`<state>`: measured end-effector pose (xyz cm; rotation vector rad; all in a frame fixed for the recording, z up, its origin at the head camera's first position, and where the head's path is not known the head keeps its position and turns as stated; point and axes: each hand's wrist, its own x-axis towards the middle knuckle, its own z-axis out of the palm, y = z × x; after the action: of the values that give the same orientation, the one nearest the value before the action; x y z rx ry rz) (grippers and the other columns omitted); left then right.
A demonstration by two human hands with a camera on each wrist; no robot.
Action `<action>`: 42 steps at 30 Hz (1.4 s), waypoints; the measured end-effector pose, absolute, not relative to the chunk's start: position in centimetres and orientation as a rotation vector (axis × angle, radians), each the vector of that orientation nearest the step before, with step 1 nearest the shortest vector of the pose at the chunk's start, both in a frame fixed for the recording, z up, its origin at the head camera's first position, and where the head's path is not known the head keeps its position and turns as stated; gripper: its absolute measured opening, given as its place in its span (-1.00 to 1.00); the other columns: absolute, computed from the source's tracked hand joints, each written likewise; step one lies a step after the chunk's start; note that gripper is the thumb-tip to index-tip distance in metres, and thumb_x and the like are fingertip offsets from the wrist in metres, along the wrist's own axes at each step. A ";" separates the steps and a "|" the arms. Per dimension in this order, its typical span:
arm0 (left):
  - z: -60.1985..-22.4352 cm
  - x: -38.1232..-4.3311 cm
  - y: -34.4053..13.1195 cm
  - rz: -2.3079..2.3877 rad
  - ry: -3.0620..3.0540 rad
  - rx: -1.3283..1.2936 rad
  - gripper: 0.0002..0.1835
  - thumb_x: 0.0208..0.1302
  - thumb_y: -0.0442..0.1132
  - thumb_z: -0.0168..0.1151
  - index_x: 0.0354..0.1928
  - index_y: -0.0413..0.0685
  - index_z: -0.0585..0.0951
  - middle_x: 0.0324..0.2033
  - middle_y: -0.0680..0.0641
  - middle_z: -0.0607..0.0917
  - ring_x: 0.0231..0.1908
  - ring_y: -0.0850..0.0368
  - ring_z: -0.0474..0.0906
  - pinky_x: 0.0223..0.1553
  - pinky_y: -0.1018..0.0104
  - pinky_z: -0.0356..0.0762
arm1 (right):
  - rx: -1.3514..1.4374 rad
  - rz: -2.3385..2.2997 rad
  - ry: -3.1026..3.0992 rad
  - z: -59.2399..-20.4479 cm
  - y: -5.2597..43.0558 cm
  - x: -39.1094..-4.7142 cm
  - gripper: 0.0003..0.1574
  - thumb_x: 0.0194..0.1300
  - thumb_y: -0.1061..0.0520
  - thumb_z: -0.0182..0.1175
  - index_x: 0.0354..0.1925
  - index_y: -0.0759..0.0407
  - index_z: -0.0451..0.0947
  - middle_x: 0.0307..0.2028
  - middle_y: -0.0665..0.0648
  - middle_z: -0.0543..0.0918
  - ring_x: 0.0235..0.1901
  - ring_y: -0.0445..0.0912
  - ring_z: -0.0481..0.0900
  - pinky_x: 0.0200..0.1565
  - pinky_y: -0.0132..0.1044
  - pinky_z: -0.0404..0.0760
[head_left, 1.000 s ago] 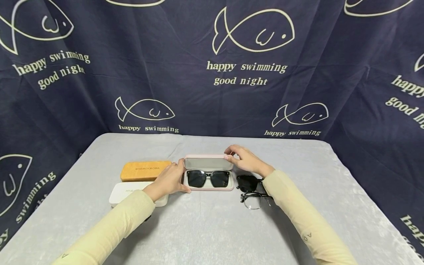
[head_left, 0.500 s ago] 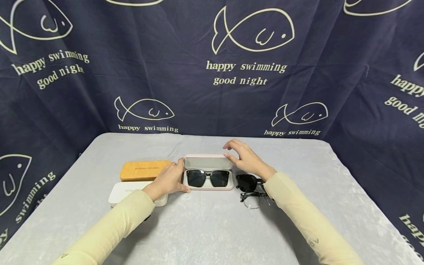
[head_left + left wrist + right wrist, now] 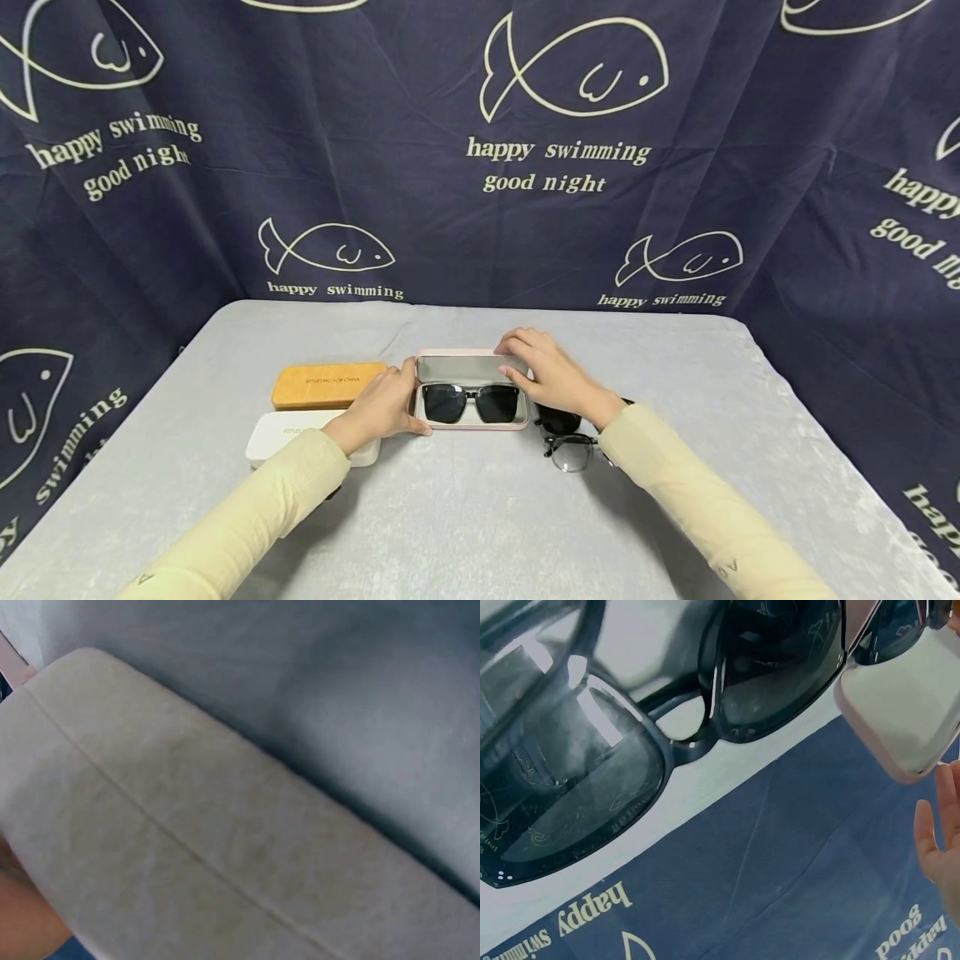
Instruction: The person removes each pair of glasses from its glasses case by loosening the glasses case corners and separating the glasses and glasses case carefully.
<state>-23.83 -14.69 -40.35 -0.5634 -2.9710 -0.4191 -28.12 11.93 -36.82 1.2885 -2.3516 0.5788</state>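
Observation:
A pink glasses case (image 3: 472,427) stands with its lid (image 3: 456,368) raised. Inside lie dark sunglasses (image 3: 471,404), lenses facing up and temples hidden. My left hand (image 3: 381,403) grips the case's left end, thumb at the front and fingers at the back. Over the lid's right end reaches my right hand (image 3: 557,375), its fingers at the top edge and its thumb apart from them, before the lid's inside. In the right wrist view, the right fingertips (image 3: 945,780) are right at a lid corner.
An orange case (image 3: 328,387) lies behind a white case (image 3: 264,442), which the left forearm partly covers. To the right are black sunglasses (image 3: 557,422) and thin-framed clear glasses (image 3: 572,454), both partly behind the right arm. A dark fish-print curtain (image 3: 480,267) backs the table.
My right hand rose slightly off the lid's right corner, then shifted left and now overlaps the lid more. The left hand, the pink case and the sunglasses in it stay put.

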 end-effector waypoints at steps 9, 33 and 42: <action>-40.3 -23.8 -14.8 -0.416 -2.960 -0.569 0.11 -0.42 0.09 0.55 0.17 -0.35 0.22 -0.28 -0.03 0.62 -0.24 0.00 0.51 -0.10 0.11 0.43 | 1.324 0.459 -2.334 -37.3 11.3 -27.2 -0.74 0.20 0.10 0.18 -0.14 0.17 0.51 -0.13 0.07 0.54 -0.10 -0.05 0.45 -0.07 -0.15 0.39; -40.5 -23.8 -14.8 -0.439 -2.961 -0.571 0.08 -0.43 0.08 0.56 0.14 -0.33 0.24 -0.26 -0.05 0.63 -0.22 -0.01 0.51 -0.10 0.09 0.43 | 1.353 0.249 -2.283 -39.6 9.9 -26.1 -0.78 0.15 0.11 0.21 -0.20 0.14 0.52 -0.27 0.03 0.54 -0.19 -0.06 0.48 -0.06 -0.15 0.37; -40.5 -23.8 -14.7 -0.452 -2.966 -0.565 0.06 -0.44 0.07 0.56 0.12 -0.31 0.25 -0.26 -0.03 0.63 -0.22 0.00 0.51 -0.09 0.11 0.42 | 1.284 0.122 -2.399 -40.5 9.4 -25.9 -0.76 0.22 0.03 0.15 -0.17 0.10 0.50 -0.25 0.04 0.53 -0.22 -0.05 0.45 -0.19 -0.17 0.37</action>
<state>-23.79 -14.72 -40.47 -0.5649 -2.9663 -0.4521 -25.85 9.40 -40.52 1.2836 -2.3989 0.1223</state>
